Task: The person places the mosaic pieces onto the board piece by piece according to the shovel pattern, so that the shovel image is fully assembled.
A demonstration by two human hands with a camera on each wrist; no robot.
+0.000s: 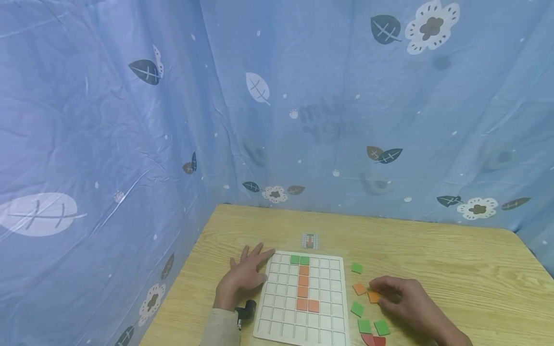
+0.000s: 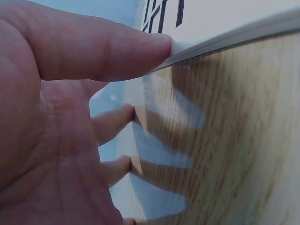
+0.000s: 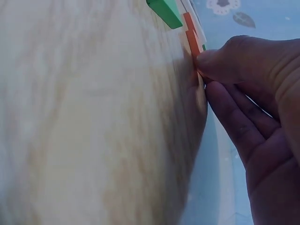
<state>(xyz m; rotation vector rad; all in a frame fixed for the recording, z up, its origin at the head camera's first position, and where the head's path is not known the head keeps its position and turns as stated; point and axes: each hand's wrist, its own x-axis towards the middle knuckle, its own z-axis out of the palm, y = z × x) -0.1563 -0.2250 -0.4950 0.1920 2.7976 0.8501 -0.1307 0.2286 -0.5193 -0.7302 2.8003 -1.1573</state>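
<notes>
A white grid board lies on the table with two green square tiles in its top row. Below them, several orange square tiles run down a column, one sitting beside the lowest. My left hand rests with spread fingers at the board's left side, its thumb touching the edge. To the right of the board, my right hand pinches an orange square tile between thumb and fingers, at the table surface. Another orange tile lies just left of it.
Several loose green tiles lie between the board and my right hand. Red curved pieces lie at the bottom edge of the head view. A small picture card lies behind the board. A black object is by my left wrist. Blue curtains enclose the table.
</notes>
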